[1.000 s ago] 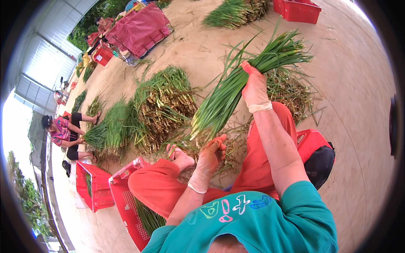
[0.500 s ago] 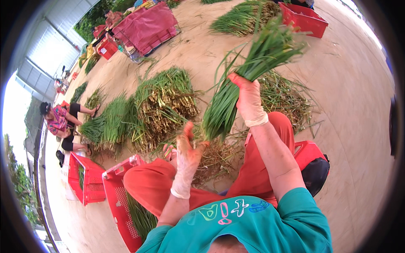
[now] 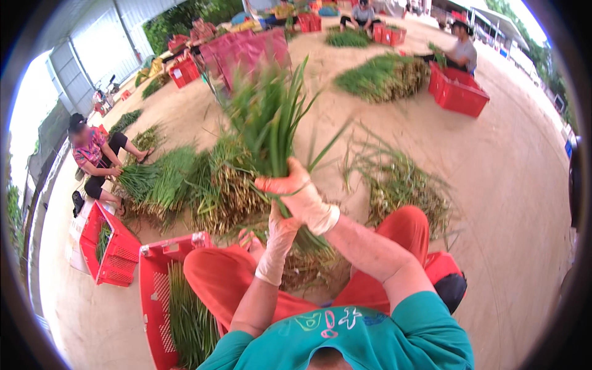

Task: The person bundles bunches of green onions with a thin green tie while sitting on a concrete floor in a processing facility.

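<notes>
— Bare sandy concrete floor point(image 3: 512, 185) spreads all around you in the head view, pale and gritty, with corrugated metal walls at the far left edge. What have your hands got?

— Your right hand point(image 3: 296, 197), in a thin whitish glove, is closed tight around a bunch of green onions point(image 3: 268, 129), gripping it at its waist. The long, flat, glossy leaves fan upward and away from you; the pale stalk ends and stringy roots hang below the fist, over your lap.

— And your left hand?

— Your left hand point(image 3: 274, 243), gloved the same way, sits just under the right, fingers curled onto the lower stalks of the same bunch. How firmly it pinches you cannot tell from here.

— What lies about you?

— Your knees in orange trousers point(image 3: 216, 277) frame a tangle of dry, brownish roots. A red plastic crate point(image 3: 154, 290) with slotted walls stands by your left knee, green stalks lying lengthwise inside. Ahead, a long heap of uncleaned onions point(image 3: 197, 185) runs leftward, and a looser scatter point(image 3: 401, 185) lies at your right front.

— Room to move?

— Open floor lies wide to your right. On the left, a seated person point(image 3: 95, 157) and a second red crate point(image 3: 114, 246) sit well apart from you.
</notes>
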Action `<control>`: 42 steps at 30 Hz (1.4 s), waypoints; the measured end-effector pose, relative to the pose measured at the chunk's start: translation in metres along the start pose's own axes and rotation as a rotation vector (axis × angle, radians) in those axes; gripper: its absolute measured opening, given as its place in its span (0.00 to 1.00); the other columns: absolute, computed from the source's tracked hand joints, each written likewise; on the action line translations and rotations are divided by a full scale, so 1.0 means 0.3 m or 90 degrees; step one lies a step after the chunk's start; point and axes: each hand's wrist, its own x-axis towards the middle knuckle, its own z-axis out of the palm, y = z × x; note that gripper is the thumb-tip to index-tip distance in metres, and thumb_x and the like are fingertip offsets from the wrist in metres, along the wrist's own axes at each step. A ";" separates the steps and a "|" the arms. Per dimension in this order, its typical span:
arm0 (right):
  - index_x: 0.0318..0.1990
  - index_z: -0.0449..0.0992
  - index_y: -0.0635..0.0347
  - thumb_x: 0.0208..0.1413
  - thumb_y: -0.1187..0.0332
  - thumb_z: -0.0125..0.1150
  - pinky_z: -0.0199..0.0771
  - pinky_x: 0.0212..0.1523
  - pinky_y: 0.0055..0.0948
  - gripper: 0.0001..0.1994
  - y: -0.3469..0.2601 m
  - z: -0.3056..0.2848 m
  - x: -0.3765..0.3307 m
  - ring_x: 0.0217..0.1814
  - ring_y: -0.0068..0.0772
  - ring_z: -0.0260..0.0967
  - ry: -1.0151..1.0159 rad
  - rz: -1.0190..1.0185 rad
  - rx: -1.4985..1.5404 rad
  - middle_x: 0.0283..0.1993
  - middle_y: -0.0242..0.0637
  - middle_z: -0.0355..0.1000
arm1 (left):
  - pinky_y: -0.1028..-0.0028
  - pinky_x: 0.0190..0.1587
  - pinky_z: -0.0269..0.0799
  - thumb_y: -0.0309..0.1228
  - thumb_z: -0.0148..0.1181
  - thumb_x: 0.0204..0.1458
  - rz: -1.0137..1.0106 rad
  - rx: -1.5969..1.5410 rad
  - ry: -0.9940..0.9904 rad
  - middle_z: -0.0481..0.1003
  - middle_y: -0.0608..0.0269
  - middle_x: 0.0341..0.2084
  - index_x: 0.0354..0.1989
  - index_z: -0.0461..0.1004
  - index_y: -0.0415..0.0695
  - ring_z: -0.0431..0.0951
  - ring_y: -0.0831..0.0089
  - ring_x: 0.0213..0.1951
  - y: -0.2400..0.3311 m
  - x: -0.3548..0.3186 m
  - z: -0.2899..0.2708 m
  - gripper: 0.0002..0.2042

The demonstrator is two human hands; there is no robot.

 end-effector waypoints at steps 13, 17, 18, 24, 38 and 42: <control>0.65 0.67 0.64 0.56 0.76 0.64 0.67 0.64 0.32 0.28 -0.425 0.114 -0.239 0.69 0.34 0.62 -0.391 0.034 0.110 0.64 0.41 0.68 | 0.58 0.51 0.78 0.33 0.52 0.61 -0.170 -0.481 0.123 0.79 0.55 0.42 0.51 0.71 0.40 0.80 0.60 0.44 0.097 -0.040 -0.281 0.13; 0.71 0.59 0.62 0.53 0.67 0.69 0.63 0.66 0.30 0.38 -0.230 -0.165 -0.274 0.69 0.32 0.63 -0.188 0.081 -0.068 0.68 0.43 0.65 | 0.56 0.44 0.81 0.29 0.53 0.57 -0.158 -0.591 0.146 0.79 0.50 0.35 0.45 0.73 0.36 0.80 0.55 0.36 0.086 -0.031 -0.273 0.11; 0.72 0.56 0.62 0.51 0.65 0.72 0.64 0.66 0.30 0.42 -0.146 -0.235 -0.301 0.69 0.33 0.62 -0.179 0.170 -0.090 0.68 0.43 0.64 | 0.56 0.43 0.81 0.29 0.52 0.57 -0.173 -0.589 0.164 0.78 0.51 0.34 0.44 0.73 0.37 0.80 0.56 0.34 0.064 -0.025 -0.300 0.10; 0.72 0.52 0.61 0.45 0.60 0.77 0.77 0.56 0.39 0.49 0.115 -0.293 -0.516 0.61 0.45 0.70 -0.351 0.453 0.195 0.62 0.46 0.68 | 0.56 0.41 0.81 0.29 0.53 0.58 -0.198 -0.555 0.198 0.79 0.49 0.31 0.39 0.75 0.40 0.80 0.55 0.32 0.076 -0.028 -0.272 0.08; 0.49 0.78 0.63 0.48 0.82 0.67 0.77 0.40 0.31 0.18 0.307 -0.294 -0.515 0.39 0.28 0.76 -0.116 0.474 0.082 0.41 0.32 0.78 | 0.54 0.60 0.72 0.57 0.59 0.52 -0.324 -0.572 0.159 0.78 0.56 0.51 0.59 0.70 0.44 0.77 0.59 0.53 -0.124 -0.115 -0.200 0.33; 0.50 0.77 0.63 0.49 0.80 0.65 0.78 0.38 0.31 0.17 0.367 -0.299 -0.553 0.37 0.28 0.76 -0.100 0.492 0.045 0.40 0.34 0.79 | 0.51 0.48 0.80 0.36 0.54 0.65 -0.464 -0.462 0.200 0.80 0.56 0.44 0.52 0.74 0.42 0.82 0.57 0.43 -0.328 -0.129 -0.190 0.13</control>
